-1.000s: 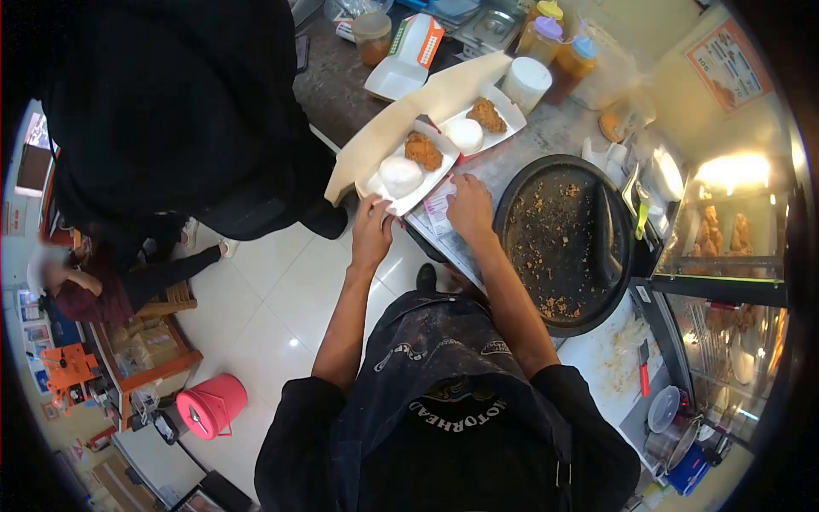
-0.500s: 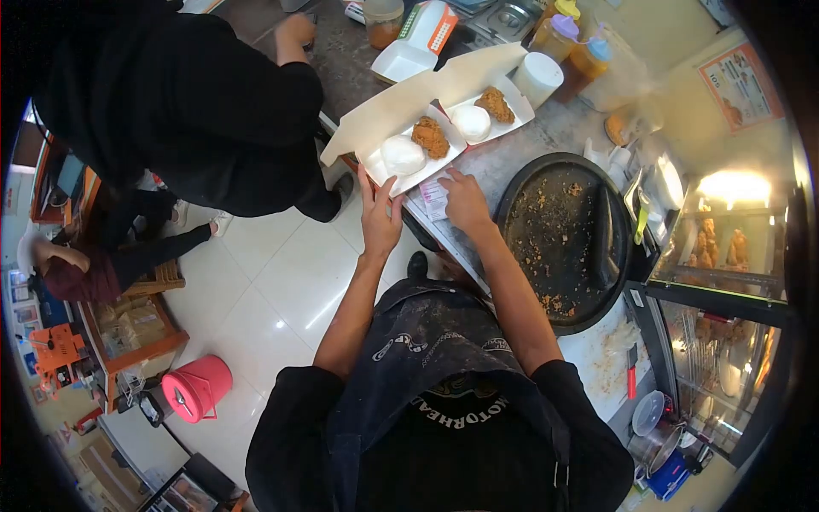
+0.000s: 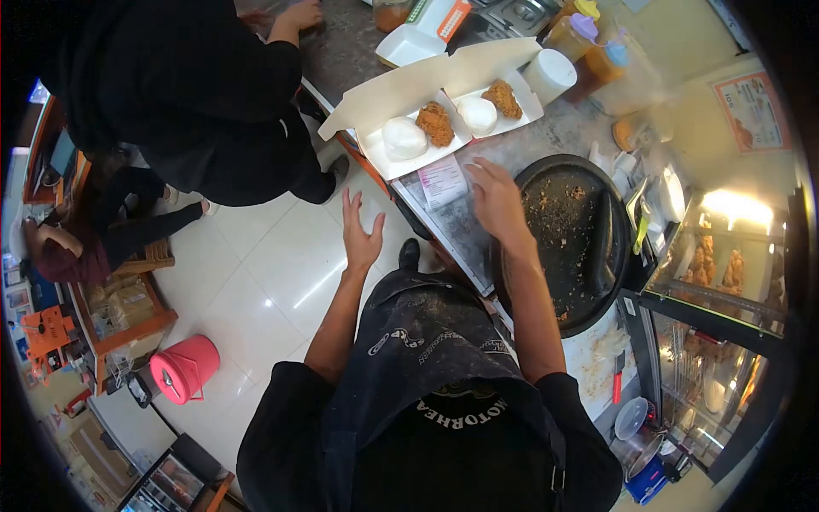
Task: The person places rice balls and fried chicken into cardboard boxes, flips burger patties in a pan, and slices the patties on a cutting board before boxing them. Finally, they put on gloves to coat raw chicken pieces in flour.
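Two open white cardboard meal boxes stand side by side on the counter. The nearer box (image 3: pixel 394 171) holds a white wrapped mound (image 3: pixel 404 139) and a piece of fried chicken (image 3: pixel 435 125). In the farther box (image 3: pixel 512 126) lie another white mound (image 3: pixel 477 116) and a second fried chicken piece (image 3: pixel 502 100). My left hand (image 3: pixel 362 235) is in the air over the floor, below the nearer box, fingers apart and holding nothing. Beside a printed receipt (image 3: pixel 443 182), my right hand (image 3: pixel 498 200) hovers with its fingers spread, also holding nothing.
A round black tray (image 3: pixel 554 230) with crumbs lies right of my right hand. Sauce bottles (image 3: pixel 606 64) and a white tub (image 3: pixel 550 75) stand behind the boxes. A co-worker (image 3: pixel 179 102) in black stands at the left. A lit glass cabinet (image 3: pixel 725 247) is at right.
My left hand has let go of the nearer box and drawn back down and left. My right hand has moved right, off the receipt, which now shows more fully.
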The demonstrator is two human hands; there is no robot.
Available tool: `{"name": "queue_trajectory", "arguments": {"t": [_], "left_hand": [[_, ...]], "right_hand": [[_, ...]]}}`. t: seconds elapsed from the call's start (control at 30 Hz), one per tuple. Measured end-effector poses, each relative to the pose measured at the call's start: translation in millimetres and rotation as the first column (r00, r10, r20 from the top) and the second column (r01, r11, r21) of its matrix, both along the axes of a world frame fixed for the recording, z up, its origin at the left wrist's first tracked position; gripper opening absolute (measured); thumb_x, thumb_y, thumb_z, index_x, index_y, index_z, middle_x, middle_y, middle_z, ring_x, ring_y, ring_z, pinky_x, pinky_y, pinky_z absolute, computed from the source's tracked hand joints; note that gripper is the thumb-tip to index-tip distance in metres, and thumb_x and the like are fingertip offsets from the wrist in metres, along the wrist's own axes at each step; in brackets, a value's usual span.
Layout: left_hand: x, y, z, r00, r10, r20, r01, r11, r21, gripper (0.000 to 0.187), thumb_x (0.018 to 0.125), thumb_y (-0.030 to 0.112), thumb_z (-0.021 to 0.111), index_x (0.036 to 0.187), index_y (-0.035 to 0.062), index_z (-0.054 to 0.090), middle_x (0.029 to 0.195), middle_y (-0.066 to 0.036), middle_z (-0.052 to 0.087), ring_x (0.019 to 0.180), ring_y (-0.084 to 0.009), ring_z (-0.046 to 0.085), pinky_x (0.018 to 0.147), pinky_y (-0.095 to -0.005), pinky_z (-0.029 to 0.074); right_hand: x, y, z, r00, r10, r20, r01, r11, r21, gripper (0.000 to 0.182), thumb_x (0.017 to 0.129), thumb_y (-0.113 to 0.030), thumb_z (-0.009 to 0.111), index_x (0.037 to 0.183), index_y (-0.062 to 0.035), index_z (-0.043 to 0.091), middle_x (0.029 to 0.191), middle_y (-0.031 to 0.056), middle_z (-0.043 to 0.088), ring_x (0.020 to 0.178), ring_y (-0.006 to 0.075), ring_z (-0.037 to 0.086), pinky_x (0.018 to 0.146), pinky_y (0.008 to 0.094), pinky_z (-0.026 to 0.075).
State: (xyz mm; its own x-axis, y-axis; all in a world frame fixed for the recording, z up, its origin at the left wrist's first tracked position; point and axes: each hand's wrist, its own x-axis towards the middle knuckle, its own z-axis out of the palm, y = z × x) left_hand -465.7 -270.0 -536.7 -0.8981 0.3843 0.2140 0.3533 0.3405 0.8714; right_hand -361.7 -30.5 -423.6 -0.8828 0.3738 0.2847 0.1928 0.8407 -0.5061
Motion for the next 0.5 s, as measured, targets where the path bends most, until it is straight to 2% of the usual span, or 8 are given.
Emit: {"name": "queue_trajectory", "arguments": {"t": [0.07,0.13,0.17,0.2,0.23,0.3,0.4,0.5], "left_hand": [[8.8,-33.2,-46.1,0.986,0.018,0.168,0.010,0.986,-0.165,0.035,0.086,0.022,0.066,0.109,-0.0025,0.059,0.119,-0.024,0.058,0.101,-0.0379,0.059,0.087,-0.0409,0.047],[15.8,-73.0,-73.8,0.866,0.059,0.496,0.260,0.794,-0.550,0.040,0.091,0.036,0.058,0.091,-0.0035,0.064,0.093,-0.024,0.064,0.089,-0.0375,0.062,0.080,-0.0431,0.048],[24.4,-97.7,-101.5,0.858,0.018,0.514,0.375,0.663,-0.648,0.047,0.094,0.042,0.048,0.087,-0.0021,0.065,0.089,-0.026,0.063,0.090,-0.0383,0.061,0.080,-0.0445,0.047],[35.6,-131.6,-146.6,0.860,-0.143,0.490,0.494,0.471,-0.731,0.038,0.095,0.035,0.046,0.093,0.0018,0.065,0.098,-0.026,0.063,0.096,-0.0392,0.060,0.084,-0.0447,0.048],[48.8,-155.9,-164.2,0.829,-0.032,0.558,0.523,0.396,-0.755,0.035,0.093,0.034,0.048,0.096,0.0041,0.065,0.105,-0.025,0.063,0.101,-0.0399,0.059,0.089,-0.0443,0.048],[66.8,-187.5,-152.9,0.758,0.075,0.647,0.537,0.490,-0.687,0.041,0.090,0.039,0.050,0.106,0.0037,0.063,0.111,-0.024,0.062,0.109,-0.0394,0.056,0.093,-0.0447,0.046],[73.2,-199.8,-141.4,0.713,0.081,0.697,0.550,0.551,-0.627,0.046,0.086,0.034,0.057,0.118,0.0019,0.058,0.117,-0.024,0.060,0.115,-0.0377,0.055,0.097,-0.0449,0.045],[43.4,-148.4,-113.4,0.566,0.294,0.770,0.680,0.361,-0.638,0.049,0.080,0.014,0.059,0.127,0.0029,0.052,0.124,-0.024,0.056,0.118,-0.0378,0.053,0.099,-0.0446,0.044]], "right_hand": [[16.1,7.5,21.1,0.998,-0.068,-0.007,0.068,0.998,-0.014,0.022,0.080,-0.006,0.063,0.102,-0.0019,0.066,0.114,0.0167,0.062,0.103,0.0364,0.057,0.090,0.0413,0.046],[34.9,19.0,28.6,0.992,-0.127,0.018,0.127,0.990,-0.053,0.018,0.082,-0.009,0.064,0.098,-0.0012,0.066,0.110,0.0164,0.064,0.100,0.0355,0.059,0.087,0.0398,0.047],[43.8,28.4,30.7,0.988,-0.151,0.044,0.154,0.985,-0.082,0.017,0.083,-0.010,0.065,0.097,-0.0009,0.066,0.108,0.0162,0.065,0.099,0.0349,0.059,0.086,0.0390,0.047],[51.4,36.2,33.1,0.982,-0.175,0.069,0.182,0.977,-0.110,0.016,0.083,-0.011,0.065,0.095,-0.0007,0.066,0.105,0.0160,0.066,0.098,0.0344,0.060,0.084,0.0381,0.047],[58.1,42.7,37.1,0.973,-0.216,0.079,0.225,0.965,-0.133,0.014,0.084,-0.010,0.064,0.094,0.0004,0.066,0.107,0.0162,0.065,0.098,0.0336,0.060,0.084,0.0372,0.047],[70.3,53.4,47.4,0.949,-0.297,0.104,0.311,0.934,-0.174,0.012,0.086,-0.008,0.061,0.091,0.0026,0.064,0.109,0.0165,0.063,0.098,0.0321,0.060,0.083,0.0353,0.047],[88.3,56.1,59.2,0.917,-0.391,-0.079,0.379,0.916,-0.135,0.009,0.088,-0.003,0.057,0.092,0.0048,0.060,0.120,0.0190,0.057,0.102,0.0322,0.057,0.085,0.0353,0.046],[120.8,40.2,69.0,0.865,-0.489,-0.108,0.482,0.872,-0.084,0.035,0.080,0.006,0.051,0.114,-0.0012,0.050,0.140,0.0213,0.037,0.119,0.0326,0.046,0.088,0.0359,0.045]]}}
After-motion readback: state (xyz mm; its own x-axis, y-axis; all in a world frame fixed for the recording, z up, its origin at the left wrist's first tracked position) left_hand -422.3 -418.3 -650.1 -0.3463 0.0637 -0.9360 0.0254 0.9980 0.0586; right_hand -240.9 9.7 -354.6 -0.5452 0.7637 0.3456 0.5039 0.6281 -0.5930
